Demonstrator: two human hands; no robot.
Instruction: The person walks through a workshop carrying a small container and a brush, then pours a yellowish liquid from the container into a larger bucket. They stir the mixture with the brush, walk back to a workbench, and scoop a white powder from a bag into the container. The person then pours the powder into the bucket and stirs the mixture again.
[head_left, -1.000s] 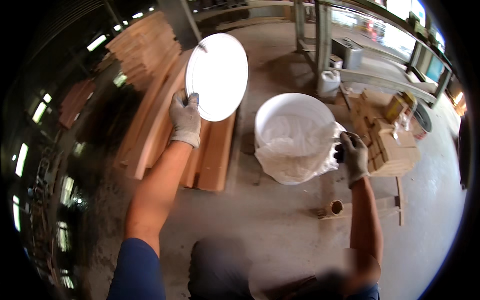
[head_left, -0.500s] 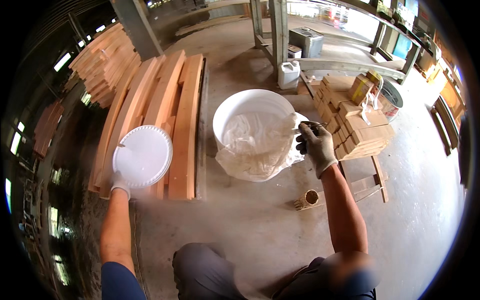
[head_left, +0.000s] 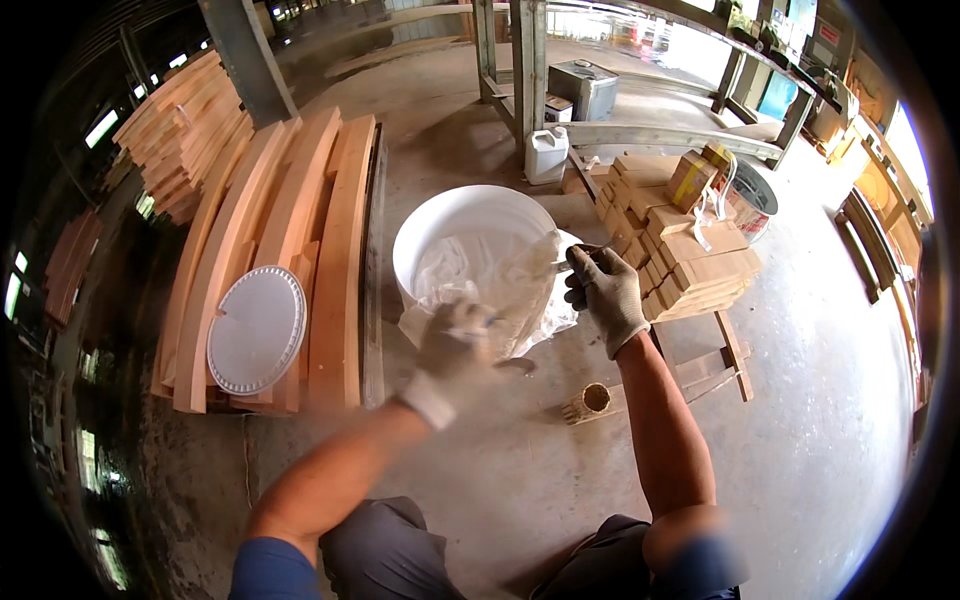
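A large white bucket (head_left: pixel 410 235) stands on the floor before me, a clear plastic bag (head_left: pixel 525 290) lining it and hanging over its near and right rim. My right hand (head_left: pixel 608 295), in a light glove with dark fingertips, is closed at the bag's right edge. A small dark thing shows at its fingers, too small to name. My gloved left hand (head_left: pixel 450 350) is smeared by motion in front of the bucket, over the near part of the bag; its fingers cannot be read. On the wooden beams at left lies a round white lid (head_left: pixel 258 335) with a ribbed edge.
Thick wooden beams (head_left: pixel 340 260) lie stacked left of the bucket. At right are stacked cardboard-coloured blocks (head_left: pixel 700 255) and a metal pail (head_left: pixel 755 200). A short tube (head_left: pixel 590 402) stands nearer me. A white jug (head_left: pixel 546 155) is by the workbench leg (head_left: pixel 528 75).
My left hand has let go of the lid, left on the beams, and swung right to the bag. My right hand stays at the bag's edge. The whole view has shifted slightly.
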